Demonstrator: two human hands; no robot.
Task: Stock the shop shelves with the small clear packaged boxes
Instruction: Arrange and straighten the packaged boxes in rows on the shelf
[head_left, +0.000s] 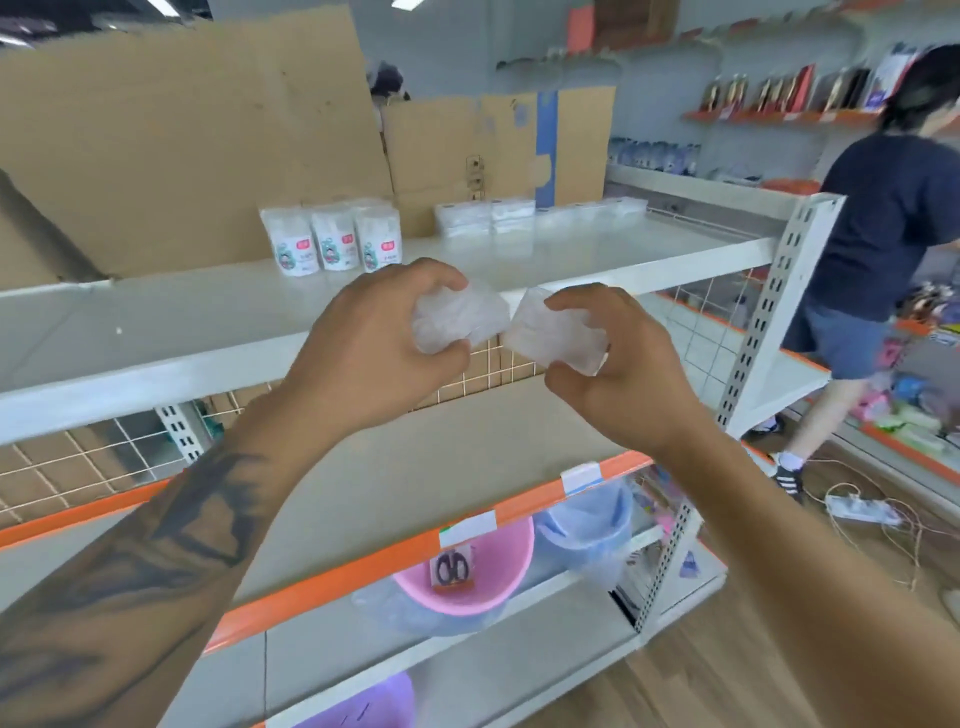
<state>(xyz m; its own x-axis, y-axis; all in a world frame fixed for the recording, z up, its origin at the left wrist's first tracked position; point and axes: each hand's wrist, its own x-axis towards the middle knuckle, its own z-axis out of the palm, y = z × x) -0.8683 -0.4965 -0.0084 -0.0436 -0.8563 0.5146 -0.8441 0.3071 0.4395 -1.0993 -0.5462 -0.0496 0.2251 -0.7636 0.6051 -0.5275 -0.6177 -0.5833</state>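
Two hands meet mid-frame in front of a white shop shelf (208, 332), each w/ a small clear packaged box: the left hand (374, 343) curls fingers and thumb round one clear box (460, 322), the right hand (618, 364) pinches a second clear box (553, 335) between thumb and fingers. The two boxes sit side by side, corners nearly touching, held just above the shelf's front edge. On the shelf at 12 o'clock from the hands stand three white pouches (332, 239) w/ printed labels; at 1 o'clock, further back, a row of stacked clear packs (535, 213) runs along flattened cardboard sheets (208, 130) propped behind. Below, at 6 o'clock, an orange-edged shelf (363, 561) carries price tags; under it a pink basin (467, 577) and a blue bucket (587, 525) wrapped in plastic, a purple tub (363, 699) lower still. At 3 o'clock a second person (883, 234) in dark top and shorts stands by another rack; a white power strip (862, 509) w/ cables lies on the wood floor.
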